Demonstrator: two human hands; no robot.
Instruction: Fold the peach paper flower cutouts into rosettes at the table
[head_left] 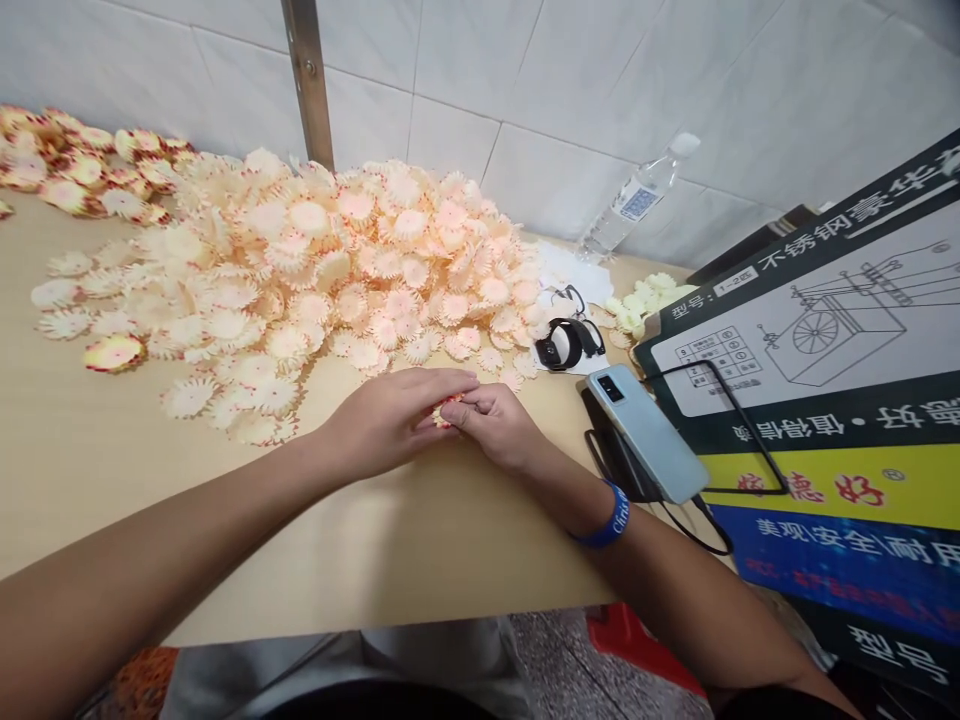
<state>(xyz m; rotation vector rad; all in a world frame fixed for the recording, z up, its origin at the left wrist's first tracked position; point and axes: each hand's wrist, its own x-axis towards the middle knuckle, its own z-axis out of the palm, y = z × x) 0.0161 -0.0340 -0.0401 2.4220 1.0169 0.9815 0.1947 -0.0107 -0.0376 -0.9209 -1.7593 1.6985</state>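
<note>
My left hand (390, 422) and my right hand (499, 424) meet over the table, just in front of a big heap of petal discs (420, 265). Between them they hold a small artificial flower piece (442, 411) with yellow and red petals. My right thumb presses on it, while my left fingers curl round its far side and hide most of it. The heaped discs are thin, pale cream and pink, with jagged edges. One separate yellow-and-red flower (113, 353) lies at the heap's left edge.
More yellow-and-red flowers (82, 165) lie at the back left. To the right are a black watch (562, 345), a light blue phone (652, 435) with a cable, pale petals (645, 300), a plastic bottle (630, 205) and a large printed carton (832, 400). A tiled wall stands behind.
</note>
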